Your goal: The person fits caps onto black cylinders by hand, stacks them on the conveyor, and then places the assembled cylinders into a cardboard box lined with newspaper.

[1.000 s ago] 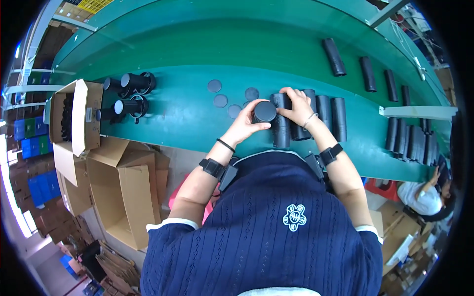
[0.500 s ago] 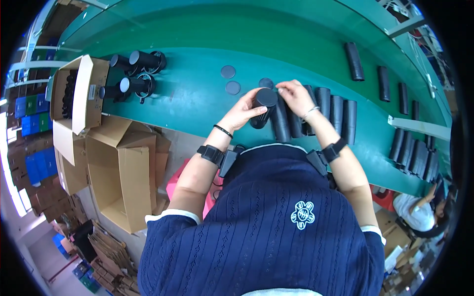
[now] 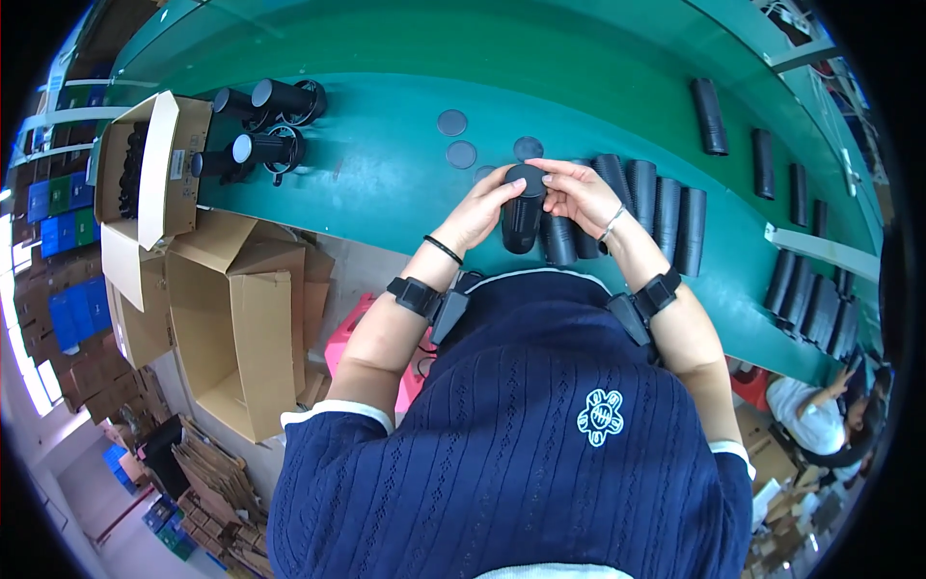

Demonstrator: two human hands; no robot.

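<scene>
A black cylinder [image 3: 522, 214] with a flat round top stands between my hands over the green table. My left hand [image 3: 482, 206] is closed around its left side, the thumb near the top edge. The fingers of my right hand [image 3: 576, 191] press against the right side of its upper rim; their tips are partly hidden. Just beyond my hands lie several thin black discs [image 3: 461, 154], one of them [image 3: 528, 148] right behind the cylinder. Beside my right hand, several ribbed black tubes [image 3: 666, 217] lie side by side, partly covered by that hand.
On the left of the table [image 3: 376, 193] lie several black cylinders with ring-shaped parts [image 3: 275, 147]. A carton of black parts [image 3: 174, 174] stands at the left end, an open carton [image 3: 231, 338] below. More black tubes [image 3: 810, 299] lie right, near another person [image 3: 815, 415].
My right hand has moved left from beside the cylinder onto its top rim. The cylinder is now more upright, still in my left hand.
</scene>
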